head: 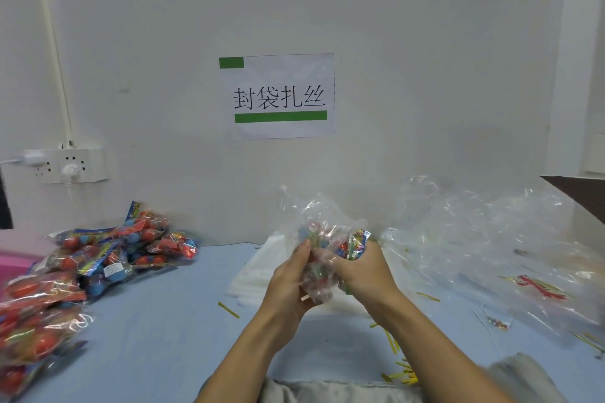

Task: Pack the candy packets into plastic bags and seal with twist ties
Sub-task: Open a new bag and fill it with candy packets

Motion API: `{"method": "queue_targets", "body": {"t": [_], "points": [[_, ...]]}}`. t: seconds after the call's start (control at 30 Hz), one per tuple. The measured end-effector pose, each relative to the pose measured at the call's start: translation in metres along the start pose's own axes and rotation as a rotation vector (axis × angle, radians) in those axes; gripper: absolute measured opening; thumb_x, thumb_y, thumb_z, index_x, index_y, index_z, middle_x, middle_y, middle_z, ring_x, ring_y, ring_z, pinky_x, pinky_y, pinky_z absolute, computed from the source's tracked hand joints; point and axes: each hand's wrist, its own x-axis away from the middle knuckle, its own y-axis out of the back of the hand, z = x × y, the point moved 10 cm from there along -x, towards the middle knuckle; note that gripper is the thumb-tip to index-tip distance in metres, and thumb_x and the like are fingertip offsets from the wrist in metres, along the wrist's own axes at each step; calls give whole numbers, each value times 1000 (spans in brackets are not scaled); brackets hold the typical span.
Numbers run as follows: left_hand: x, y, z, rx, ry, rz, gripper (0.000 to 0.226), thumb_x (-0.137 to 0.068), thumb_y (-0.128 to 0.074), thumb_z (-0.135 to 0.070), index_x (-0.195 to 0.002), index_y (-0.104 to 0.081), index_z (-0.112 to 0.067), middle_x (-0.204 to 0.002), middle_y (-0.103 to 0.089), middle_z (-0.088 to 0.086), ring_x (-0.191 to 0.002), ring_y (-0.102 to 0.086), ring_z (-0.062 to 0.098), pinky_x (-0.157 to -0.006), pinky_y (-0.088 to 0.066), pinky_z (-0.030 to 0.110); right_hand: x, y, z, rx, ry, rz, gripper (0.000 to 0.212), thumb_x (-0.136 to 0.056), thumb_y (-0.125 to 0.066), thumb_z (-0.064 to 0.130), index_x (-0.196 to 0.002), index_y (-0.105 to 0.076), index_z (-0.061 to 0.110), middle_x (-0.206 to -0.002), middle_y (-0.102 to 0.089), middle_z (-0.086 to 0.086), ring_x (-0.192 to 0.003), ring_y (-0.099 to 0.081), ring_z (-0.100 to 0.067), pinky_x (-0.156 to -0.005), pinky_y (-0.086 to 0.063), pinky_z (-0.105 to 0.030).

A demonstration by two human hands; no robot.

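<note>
Grey cloth at the bottom edge, forearms reaching out over it, and both hands meet mid-table. Left hand (289,275) curls its fingers round the near side of a clear plastic bag (319,239); right hand (363,268) grips the other side, thumb and fingers wrapped into the crinkled film. Candy packets (355,244) show through it, red and blue, held just above the blue tabletop (163,337). My read: this bundle is light and soft, the film slippery and noisy, so the neck above the candy is the place to pinch, not the bulging belly. Whether a tie is already in either hand, I cannot tell. Yellow twist ties (397,373) lie scattered near the right forearm, one more (228,309) to the left. Loose candy packets (98,258) heap at the far left, empty bags (491,239) billow on the right. Open room sits between, near centre; the wall closes the back edge.
</note>
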Motion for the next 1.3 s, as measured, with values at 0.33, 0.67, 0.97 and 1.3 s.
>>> {"method": "queue_targets", "body": {"t": [0.33, 0.67, 0.97, 1.3], "points": [[7, -23, 26, -312, 151, 174, 68, -80, -55, -70, -115, -61, -12, -106, -73, 10, -90, -73, 22, -67, -54, 30, -3, 47, -15, -30, -43, -468, 25, -77, -85, 33, -88, -71, 16, -77, -75, -1, -70, -70, -20, -70, -58, -42], [17, 5, -51, -425, -459, -231, 32, -78, -68, -57, -101, -55, -38, -92, -58, -1, -69, -51, 6, -62, -47, 16, 3, 18, 16, 322, 244, -275, 22, -75, -84, 26, -87, -66, 27, -75, -69, 13, -64, -64, -5, -55, -46, -14], [21, -19, -53, -624, -596, -88, 20, -92, -69, -16, -79, -66, -31, -76, -66, -12, -76, -61, 7, -64, -43, 14, 5, 46, 9, 556, 149, -488, 26, -74, -79, 15, -83, -57, 26, -74, -64, 9, -68, -61, -12, -60, -51, -31], [8, 17, -21, -74, -116, -258, 74, -74, -77, -53, -130, -37, -25, -123, -52, -3, -106, -59, 10, -91, -56, 38, 3, 44, -3, 159, 24, -456, 10, -83, -75, 17, -85, -65, 18, -76, -68, 1, -63, -58, -13, -55, -42, -24]]}}
